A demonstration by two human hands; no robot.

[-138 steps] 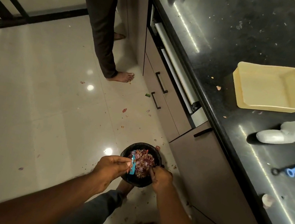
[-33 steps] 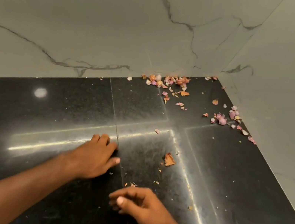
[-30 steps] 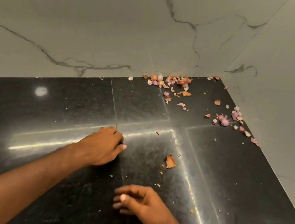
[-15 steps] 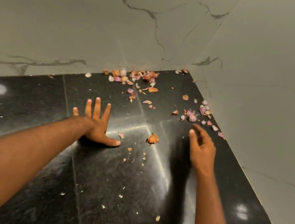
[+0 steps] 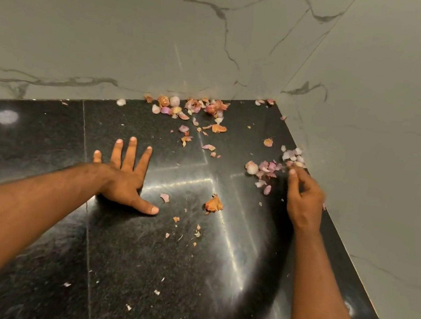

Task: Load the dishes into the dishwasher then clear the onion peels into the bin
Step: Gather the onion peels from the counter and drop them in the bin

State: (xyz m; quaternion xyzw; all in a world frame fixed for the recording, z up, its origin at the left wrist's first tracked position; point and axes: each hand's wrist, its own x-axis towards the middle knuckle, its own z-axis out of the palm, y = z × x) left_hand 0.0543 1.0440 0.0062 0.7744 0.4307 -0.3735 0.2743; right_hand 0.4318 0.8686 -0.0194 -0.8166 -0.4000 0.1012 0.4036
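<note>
step: we gather onion peels (image 5: 266, 168) | left hand (image 5: 125, 181) flat, fingers spread on counter (image 5: 38, 147) | right hand (image 5: 304, 200) loosely curled, empty, peels just beyond fingertips | next: sweep them together

A glossy black speckled stone surface (image 5: 158, 262) fills the lower view, jointed by thin straight seams (image 5: 89, 250) that cross near its middle; two pale grey marble-look walls with dark veining meet in a corner at the far right, the back wall (image 5: 116, 18) running along its far edge, the side wall (image 5: 402, 135) along its right edge; round and streaked glints of overhead light (image 5: 7, 116) shine on the polish.
</note>
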